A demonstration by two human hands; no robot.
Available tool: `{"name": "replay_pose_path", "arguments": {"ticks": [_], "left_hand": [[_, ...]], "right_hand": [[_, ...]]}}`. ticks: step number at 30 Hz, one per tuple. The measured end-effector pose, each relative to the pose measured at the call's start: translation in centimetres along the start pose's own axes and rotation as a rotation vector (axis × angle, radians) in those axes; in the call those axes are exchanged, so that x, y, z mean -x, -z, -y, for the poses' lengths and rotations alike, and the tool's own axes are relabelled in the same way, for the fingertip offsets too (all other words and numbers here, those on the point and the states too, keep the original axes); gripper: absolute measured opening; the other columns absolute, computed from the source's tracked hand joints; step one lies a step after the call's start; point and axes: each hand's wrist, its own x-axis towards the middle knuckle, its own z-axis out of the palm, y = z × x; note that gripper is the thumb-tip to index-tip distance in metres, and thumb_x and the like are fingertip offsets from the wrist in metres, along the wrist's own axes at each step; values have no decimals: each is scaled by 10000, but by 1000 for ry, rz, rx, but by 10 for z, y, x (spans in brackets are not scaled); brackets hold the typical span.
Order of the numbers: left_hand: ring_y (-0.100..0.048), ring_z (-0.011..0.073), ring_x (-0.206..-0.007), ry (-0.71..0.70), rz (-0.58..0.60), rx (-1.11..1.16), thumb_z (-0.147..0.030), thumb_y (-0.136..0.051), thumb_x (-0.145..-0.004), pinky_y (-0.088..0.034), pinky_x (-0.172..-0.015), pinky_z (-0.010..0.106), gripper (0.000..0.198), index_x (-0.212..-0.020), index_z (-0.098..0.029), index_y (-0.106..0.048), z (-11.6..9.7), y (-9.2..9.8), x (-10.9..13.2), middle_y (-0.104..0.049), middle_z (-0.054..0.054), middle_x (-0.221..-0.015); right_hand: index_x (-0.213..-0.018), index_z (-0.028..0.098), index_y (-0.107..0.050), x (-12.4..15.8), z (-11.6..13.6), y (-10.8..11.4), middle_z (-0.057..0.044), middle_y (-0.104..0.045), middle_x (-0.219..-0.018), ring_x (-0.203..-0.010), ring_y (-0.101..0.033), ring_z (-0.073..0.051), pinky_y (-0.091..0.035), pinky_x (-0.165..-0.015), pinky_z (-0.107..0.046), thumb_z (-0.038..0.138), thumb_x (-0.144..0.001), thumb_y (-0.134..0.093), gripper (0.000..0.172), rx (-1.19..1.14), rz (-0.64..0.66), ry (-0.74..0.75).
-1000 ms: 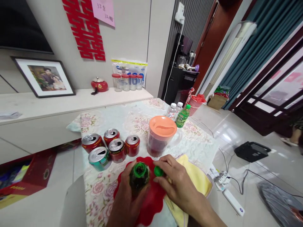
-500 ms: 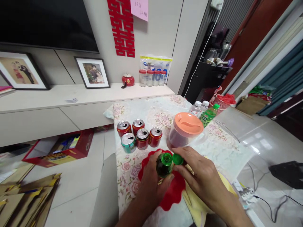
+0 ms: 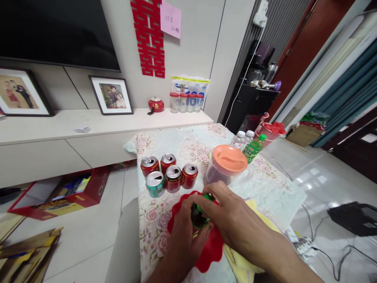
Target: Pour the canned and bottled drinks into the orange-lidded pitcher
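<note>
My left hand [image 3: 184,232] is wrapped round a dark green bottle [image 3: 198,215] that stands on a red scalloped mat [image 3: 176,204]. My right hand [image 3: 232,218] reaches across from the right, its fingers closed over the bottle's mouth and pressing the green cap [image 3: 208,196] onto it. The cap is mostly hidden under my fingers. A yellow cloth [image 3: 256,208] lies under my right wrist.
Several open drink cans [image 3: 169,176] stand just beyond the mat on the floral tablecloth [image 3: 188,141]. A pitcher with an orange lid [image 3: 229,159] sits to their right, with small bottles [image 3: 249,143] behind it. A low white cabinet [image 3: 88,125] lines the wall; cardboard boxes [image 3: 61,194] lie on the floor.
My right hand has moved left with the green cap from beside the bottle's open mouth to over it, covering the opening. The camera view has shifted slightly.
</note>
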Motion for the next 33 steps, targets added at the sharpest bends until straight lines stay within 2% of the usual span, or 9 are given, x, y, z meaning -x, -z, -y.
{"name": "replay_pose_path", "arguments": {"ticks": [4,9,13,16,20,24,28,31,33], "left_hand": [[-739,384,-1281,6,18,-12,-400,-702,-949,-642,-1042,617,607,-1499,-237,-502,2,6,-2,-723,180,-1406],[-732,381,-1332,27,60,-22,-373,-740,-944,-657,-1058,572,677,-1556,-228,-489,12,12,-2,-707,196,-1481],[-745,405,-1307,32,36,-26,-361,-755,-922,-661,-1055,597,675,-1542,-218,-531,11,12,-1,-738,191,-1441],[-759,413,-1278,48,37,-4,-362,-760,-915,-662,-1050,609,678,-1544,-228,-547,8,11,-2,-744,186,-1438],[-685,414,-1410,17,42,-1,-358,-731,-946,-633,-1104,606,714,-1596,-207,-479,13,11,-2,-655,218,-1565],[-692,400,-1402,25,62,-53,-378,-716,-972,-636,-1102,597,718,-1611,-219,-430,16,11,0,-639,219,-1580],[-695,363,-1409,33,79,-64,-382,-671,-1015,-641,-1108,559,704,-1639,-259,-370,12,11,1,-631,196,-1598],[-704,354,-1398,-17,77,-60,-380,-677,-1008,-652,-1096,542,684,-1623,-267,-397,13,11,0,-629,191,-1600],[-705,371,-1394,-40,22,-69,-388,-731,-960,-645,-1107,549,652,-1555,-258,-497,15,10,0,-657,186,-1570]], "right_hand": [[-1144,129,-675,-10,3,8,-35,-516,-1112,-1011,-441,-203,-357,-826,-321,-150,-802,-607,446,188,131,68],[-1035,117,-659,-17,3,13,-25,-506,-972,-821,-412,-195,-307,-694,-342,-119,-751,-542,388,268,196,97],[-998,132,-646,-15,-3,5,-19,-497,-957,-792,-394,-175,-258,-650,-317,-118,-738,-611,362,245,68,151],[-957,135,-628,-14,-9,-8,-20,-469,-930,-762,-351,-163,-212,-627,-305,-26,-833,-870,317,298,-19,153],[-986,133,-651,-16,-8,-19,-34,-447,-906,-779,-361,-180,-157,-623,-314,262,-921,-1023,399,408,17,27],[-1035,133,-666,-17,4,-6,-52,-496,-1000,-867,-408,-211,-142,-621,-320,-9,-947,-788,207,302,267,-92],[-1145,121,-657,-17,10,7,-43,-519,-1079,-780,-398,-167,-201,-602,-283,-144,-845,-608,403,152,330,-204],[-1035,120,-658,-23,10,6,-53,-533,-1002,-774,-425,-170,-148,-617,-283,73,-979,-811,170,219,289,-220],[-967,123,-641,-28,11,3,-54,-539,-939,-767,-459,-175,-109,-631,-289,240,-1047,-835,241,269,284,-327]]}}
